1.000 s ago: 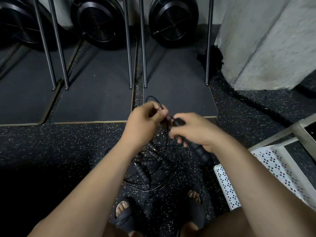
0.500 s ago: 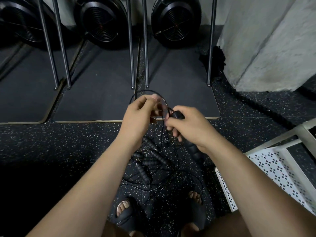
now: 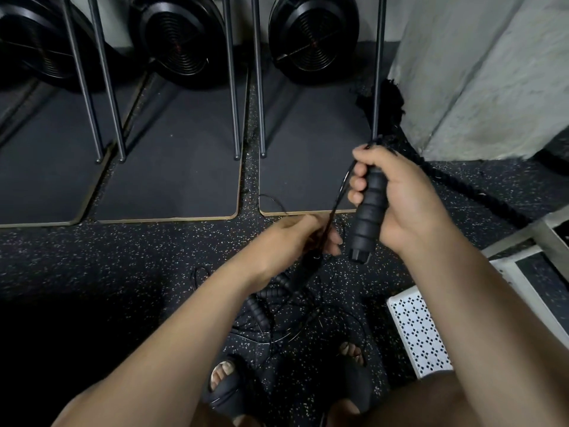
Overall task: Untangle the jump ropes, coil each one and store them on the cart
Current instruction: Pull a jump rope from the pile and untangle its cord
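Note:
My right hand (image 3: 403, 195) grips a ribbed black jump rope handle (image 3: 368, 214), held upright at chest height. A thin black cord (image 3: 338, 195) runs from the handle's top down to my left hand (image 3: 295, 238), which pinches it lower and to the left. Beneath my left hand, a tangle of black jump ropes (image 3: 277, 306) with several foam handles lies on the speckled floor between my feet. The white perforated cart (image 3: 418, 331) stands low at the right.
Dark mats (image 3: 172, 167) with metal rack legs (image 3: 235, 87) and black fan machines (image 3: 181, 35) fill the far side. A concrete pillar (image 3: 480, 72) rises at the right, with a thick black rope (image 3: 480, 195) on the floor by it. My sandalled feet (image 3: 224, 383) are below.
My right hand has lifted the handle up and to the right, turning it upright. My left hand dropped lower, and the cord now stretches between the two hands.

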